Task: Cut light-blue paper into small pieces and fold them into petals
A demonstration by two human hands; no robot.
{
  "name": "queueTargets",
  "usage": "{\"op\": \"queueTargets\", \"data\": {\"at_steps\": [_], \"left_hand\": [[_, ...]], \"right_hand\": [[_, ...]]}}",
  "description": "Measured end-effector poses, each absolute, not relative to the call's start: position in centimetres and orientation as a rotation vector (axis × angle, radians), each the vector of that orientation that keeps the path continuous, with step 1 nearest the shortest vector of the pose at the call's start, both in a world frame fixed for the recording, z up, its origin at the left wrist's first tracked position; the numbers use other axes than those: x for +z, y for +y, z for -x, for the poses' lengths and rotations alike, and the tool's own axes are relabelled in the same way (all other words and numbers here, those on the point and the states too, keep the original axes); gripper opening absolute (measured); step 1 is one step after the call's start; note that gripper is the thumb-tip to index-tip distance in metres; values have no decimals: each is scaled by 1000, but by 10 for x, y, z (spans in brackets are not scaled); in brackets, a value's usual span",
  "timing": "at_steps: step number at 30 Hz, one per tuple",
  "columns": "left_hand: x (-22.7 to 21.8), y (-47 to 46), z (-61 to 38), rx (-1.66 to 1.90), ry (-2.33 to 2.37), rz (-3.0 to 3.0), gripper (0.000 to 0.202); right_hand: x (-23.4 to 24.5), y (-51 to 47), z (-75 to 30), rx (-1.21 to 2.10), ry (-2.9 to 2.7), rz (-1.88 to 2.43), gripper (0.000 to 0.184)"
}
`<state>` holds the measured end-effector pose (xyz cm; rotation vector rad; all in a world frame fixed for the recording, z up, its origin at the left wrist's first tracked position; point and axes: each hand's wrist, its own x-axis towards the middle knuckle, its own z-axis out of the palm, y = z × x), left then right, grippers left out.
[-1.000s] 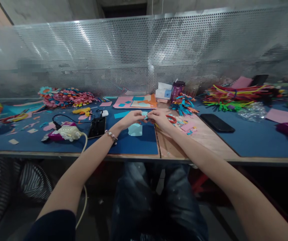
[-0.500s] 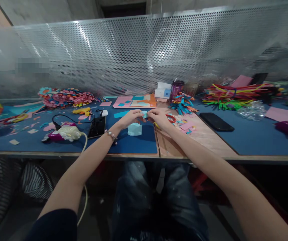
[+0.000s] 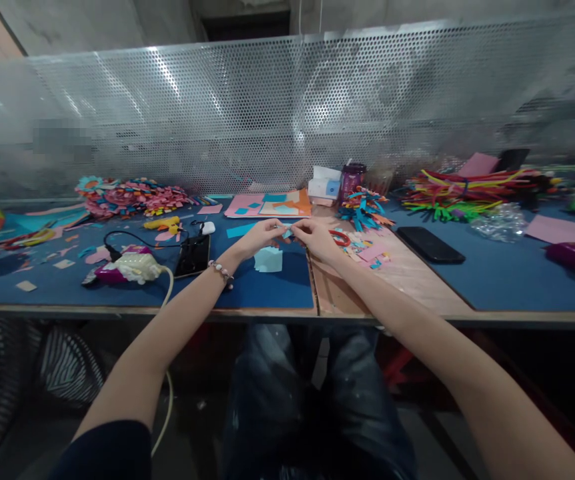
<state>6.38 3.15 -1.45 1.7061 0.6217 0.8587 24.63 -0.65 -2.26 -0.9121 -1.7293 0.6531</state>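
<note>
My left hand (image 3: 263,237) and my right hand (image 3: 314,239) meet above the blue mat, fingertips pinched together. Between them is a small piece of light blue paper (image 3: 287,233), gripped from both sides; the fingers cover much of it. Just below my left hand, a light blue paper stack (image 3: 268,260) lies on the blue mat (image 3: 267,290). A brighter blue strip (image 3: 241,230) sits to the left of that hand. Beside my right hand, red-handled scissors (image 3: 340,238) rest among paper scraps, their blades partly hidden.
A phone (image 3: 430,244) lies at right, another phone (image 3: 193,256) at left near a power strip (image 3: 130,265) with its cord. A yellow glue gun (image 3: 162,224), colored paper sheets (image 3: 247,203), a tissue box (image 3: 324,187) and pipe cleaners (image 3: 462,187) stand farther back, before a perforated metal screen (image 3: 247,113).
The light blue piece between my fingertips shows less than before, appearing smaller or turned. Both hands stay in nearly the same place; the view has shifted slightly.
</note>
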Motion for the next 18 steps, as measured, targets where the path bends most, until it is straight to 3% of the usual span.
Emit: {"op": "queueTargets", "data": {"at_steps": [18], "left_hand": [[-15, 31, -67, 986, 653, -1718, 28]], "right_hand": [[-22, -8, -245, 596, -1780, 950, 31]]}}
